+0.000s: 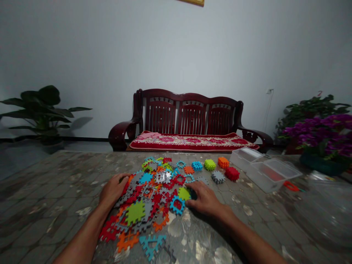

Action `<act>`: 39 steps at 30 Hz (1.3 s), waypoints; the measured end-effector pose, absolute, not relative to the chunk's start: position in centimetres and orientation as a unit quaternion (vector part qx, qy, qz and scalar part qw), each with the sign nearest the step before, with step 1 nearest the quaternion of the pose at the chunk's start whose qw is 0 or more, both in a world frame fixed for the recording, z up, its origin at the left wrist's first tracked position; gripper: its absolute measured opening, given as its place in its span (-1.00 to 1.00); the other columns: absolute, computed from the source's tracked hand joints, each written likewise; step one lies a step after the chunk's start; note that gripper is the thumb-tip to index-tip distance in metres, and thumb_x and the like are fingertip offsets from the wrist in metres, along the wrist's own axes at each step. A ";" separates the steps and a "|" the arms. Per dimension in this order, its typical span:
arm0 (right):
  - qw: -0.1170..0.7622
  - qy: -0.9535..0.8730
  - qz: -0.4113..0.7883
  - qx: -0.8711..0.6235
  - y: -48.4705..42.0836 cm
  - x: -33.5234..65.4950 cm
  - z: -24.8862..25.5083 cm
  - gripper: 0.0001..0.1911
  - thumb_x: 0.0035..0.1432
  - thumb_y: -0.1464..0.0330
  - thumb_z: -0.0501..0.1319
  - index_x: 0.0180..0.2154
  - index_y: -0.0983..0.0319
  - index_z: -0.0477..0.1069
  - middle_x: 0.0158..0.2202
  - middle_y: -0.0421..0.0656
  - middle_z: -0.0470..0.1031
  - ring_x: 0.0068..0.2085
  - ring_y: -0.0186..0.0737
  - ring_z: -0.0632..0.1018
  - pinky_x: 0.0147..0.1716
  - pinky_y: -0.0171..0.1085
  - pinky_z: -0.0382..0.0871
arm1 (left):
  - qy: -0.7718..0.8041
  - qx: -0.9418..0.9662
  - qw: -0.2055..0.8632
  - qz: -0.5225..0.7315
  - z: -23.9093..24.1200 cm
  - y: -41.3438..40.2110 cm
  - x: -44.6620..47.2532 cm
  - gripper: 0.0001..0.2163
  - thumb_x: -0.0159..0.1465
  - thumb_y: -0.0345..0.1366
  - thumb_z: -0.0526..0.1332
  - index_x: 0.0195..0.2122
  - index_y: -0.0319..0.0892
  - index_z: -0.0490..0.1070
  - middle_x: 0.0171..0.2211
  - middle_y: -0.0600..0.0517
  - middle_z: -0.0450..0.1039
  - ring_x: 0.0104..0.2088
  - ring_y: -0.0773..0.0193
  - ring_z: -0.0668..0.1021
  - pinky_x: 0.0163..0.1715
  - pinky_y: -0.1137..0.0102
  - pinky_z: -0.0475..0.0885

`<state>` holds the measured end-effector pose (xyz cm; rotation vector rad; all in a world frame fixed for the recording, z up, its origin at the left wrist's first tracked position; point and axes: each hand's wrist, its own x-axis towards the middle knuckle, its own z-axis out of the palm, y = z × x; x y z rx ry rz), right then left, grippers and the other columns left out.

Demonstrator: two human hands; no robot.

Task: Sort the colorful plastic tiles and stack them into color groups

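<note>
A spread pile of toothed plastic puzzle tiles in red, grey, orange, blue and green lies between my hands. My left hand [114,187] rests at the pile's left edge, its fingers apart and reaching over red and orange pieces. On the right side, my right hand [205,198] curves with thumb and index finger apart beside a green tile [184,193]. A blue square frame tile [177,205] lies just left of that thumb. Nearer me are a large green tile [135,213], an orange tile [128,240] and a teal triangular frame [152,245].
Neat stacks of blue [197,166], green [210,164], orange [223,162], grey [218,177] and red [232,173] tiles stand beyond my right hand. Open clear plastic boxes [271,174], a clear container [327,212] and purple flowers [324,132] are at right. A wooden bench [189,110] stands behind.
</note>
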<state>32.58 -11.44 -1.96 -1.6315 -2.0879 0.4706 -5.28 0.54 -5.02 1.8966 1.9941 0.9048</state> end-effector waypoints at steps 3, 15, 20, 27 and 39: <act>0.222 -0.760 0.173 -0.585 -11.5 32.3 -2.2 -0.42 0.05 0.32 0.36 0.15 0.18 0.49 0.09 -0.01 0.56 0.12 0.07 0.50 0.15 -0.03 0.32 | 0.679 0.655 0.126 0.307 -5.0 0.5 -5.3 -0.59 0.28 -0.16 0.03 -0.11 -0.11 0.67 -0.01 -0.09 0.65 0.01 0.06 0.62 -0.02 0.31 0.48; 0.277 -0.740 0.156 -0.592 -11.1 32.9 -3.1 -0.39 -0.01 0.43 0.32 0.15 0.14 0.44 0.01 -0.07 0.51 0.06 -0.01 0.47 0.12 -0.08 0.31 | 0.673 0.655 0.123 0.321 -5.1 0.3 -5.2 -0.61 0.29 -0.14 0.05 -0.11 -0.07 0.66 -0.01 -0.05 0.65 0.01 0.09 0.62 -0.01 0.33 0.46; 0.208 -0.749 0.156 -0.610 -11.2 33.2 -2.4 -0.67 0.12 0.29 0.32 -0.06 0.20 0.52 -0.03 -0.02 0.51 0.04 0.03 0.46 0.08 -0.08 0.29 | 0.685 0.649 0.121 0.308 -4.9 0.2 -5.1 -0.61 0.29 -0.16 0.05 -0.11 -0.07 0.67 0.00 -0.06 0.65 0.02 0.07 0.62 -0.02 0.32 0.47; 0.216 -0.721 0.193 -0.629 -11.0 33.1 -1.9 -0.62 -0.03 0.32 0.44 -0.13 0.17 0.47 -0.11 -0.14 0.52 -0.10 -0.09 0.48 -0.09 -0.19 0.31 | 0.676 0.653 0.123 0.319 -5.0 0.5 -5.3 -0.61 0.27 -0.16 0.05 -0.14 -0.09 0.67 -0.01 -0.07 0.66 0.03 0.07 0.61 0.03 0.32 0.46; 0.265 -0.684 0.281 -0.619 -9.6 34.2 -3.0 -0.51 -0.27 0.39 0.54 -0.21 0.15 0.50 -0.18 -0.20 0.53 -0.13 -0.09 0.52 -0.16 -0.20 0.38 | 0.676 0.650 0.133 0.319 -5.4 0.7 -5.5 -0.59 0.27 -0.13 0.04 -0.13 -0.10 0.67 0.00 -0.09 0.65 0.01 0.04 0.62 -0.01 0.29 0.48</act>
